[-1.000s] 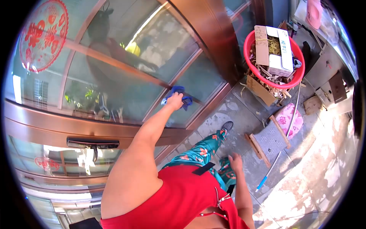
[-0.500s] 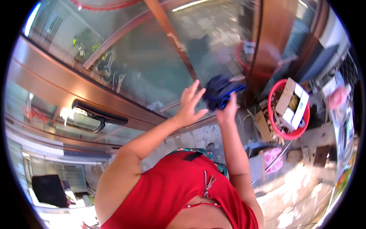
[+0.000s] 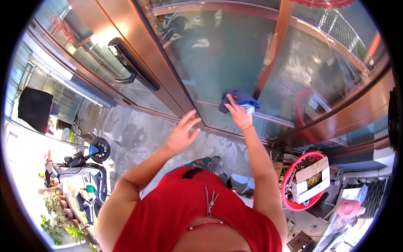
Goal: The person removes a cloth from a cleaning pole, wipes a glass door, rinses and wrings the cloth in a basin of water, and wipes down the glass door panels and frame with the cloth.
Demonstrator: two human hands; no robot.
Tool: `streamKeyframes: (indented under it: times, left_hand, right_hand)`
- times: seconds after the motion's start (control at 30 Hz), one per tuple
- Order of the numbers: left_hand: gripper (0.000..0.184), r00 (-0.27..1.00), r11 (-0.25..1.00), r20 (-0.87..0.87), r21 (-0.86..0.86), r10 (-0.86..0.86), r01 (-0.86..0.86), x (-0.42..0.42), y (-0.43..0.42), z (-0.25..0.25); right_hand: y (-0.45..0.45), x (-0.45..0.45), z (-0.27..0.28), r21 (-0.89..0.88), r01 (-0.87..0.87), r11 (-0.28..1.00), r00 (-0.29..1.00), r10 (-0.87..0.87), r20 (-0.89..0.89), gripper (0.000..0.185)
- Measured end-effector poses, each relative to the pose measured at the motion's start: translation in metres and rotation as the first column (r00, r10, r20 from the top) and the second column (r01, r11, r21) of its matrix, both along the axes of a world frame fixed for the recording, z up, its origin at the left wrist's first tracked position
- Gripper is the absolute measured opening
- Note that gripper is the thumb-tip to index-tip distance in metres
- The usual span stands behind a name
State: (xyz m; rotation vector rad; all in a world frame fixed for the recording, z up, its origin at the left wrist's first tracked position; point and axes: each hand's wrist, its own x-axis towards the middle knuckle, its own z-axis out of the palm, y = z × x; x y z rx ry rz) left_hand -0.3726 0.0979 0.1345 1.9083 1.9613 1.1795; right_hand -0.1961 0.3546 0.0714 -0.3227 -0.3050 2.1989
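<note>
My right hand (image 3: 239, 114) presses a dark blue cloth (image 3: 236, 100) against the lower glass pane (image 3: 218, 54) of a copper-coloured door, with its fingers spread over the cloth. Near the door's bottom edge, my left hand (image 3: 183, 133) is raised with its fingers apart and nothing in it. A vertical copper bar (image 3: 275, 46) divides the glass just above the cloth. The black door handle (image 3: 133, 65) is up and to the left of my left hand.
A red basin (image 3: 289, 180) holding a cardboard box (image 3: 311, 181) stands at the lower right. On the left are a small wheeled vehicle (image 3: 100, 150) and potted plants (image 3: 54, 206). Grey paving (image 3: 138, 130) runs below the door.
The view has turned, so the handle shows higher and the basin lower. The cloth was under my left hand first, then between both hands; now my right hand has it and my left is free.
</note>
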Motion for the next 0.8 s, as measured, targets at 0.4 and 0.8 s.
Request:
streamKeyframes:
  times: [0.4,0.8]
  left_hand:
    - [0.026,0.885,0.886,0.060,-0.086,0.461,-0.456,-0.010,-0.150,-0.020]
    - [0.018,0.540,0.630,0.334,-0.304,0.773,-0.714,-0.039,-0.220,-0.088]
  right_hand:
    - [-0.008,-0.116,0.333,0.566,-0.662,-0.491,0.037,-0.776,-0.630,0.038]
    - [0.020,-0.094,-0.107,-0.308,-0.572,-0.760,0.675,-0.650,0.349,0.035]
